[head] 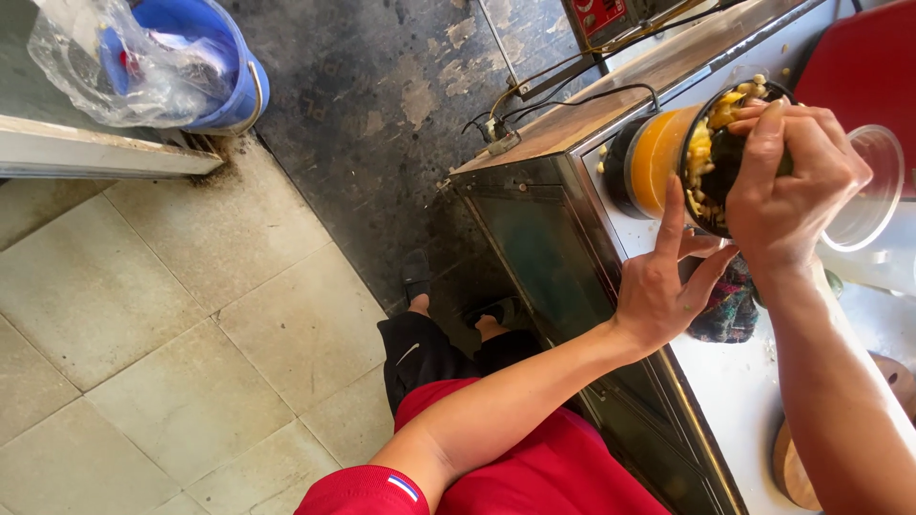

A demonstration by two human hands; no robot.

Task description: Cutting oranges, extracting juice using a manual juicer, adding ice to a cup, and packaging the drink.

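A blender jar (658, 157) with orange liquid inside stands on a white counter (725, 381). My right hand (787, 186) grips a dark bowl (711, 157) holding yellow fruit chunks, tilted against the jar's mouth. My left hand (663, 286) hovers just beside the jar with fingers spread, index finger pointing at the bowl's rim, holding nothing. A few yellow pieces lie on the counter by the jar.
A clear plastic cup (873, 195) sits behind my right hand. A dark patterned cloth (730, 305) lies under my hands. A wooden board (797, 467) is at the counter's near end. A blue bucket (224, 67) with a plastic bag stands on the floor. Cables (572, 100) run along the counter edge.
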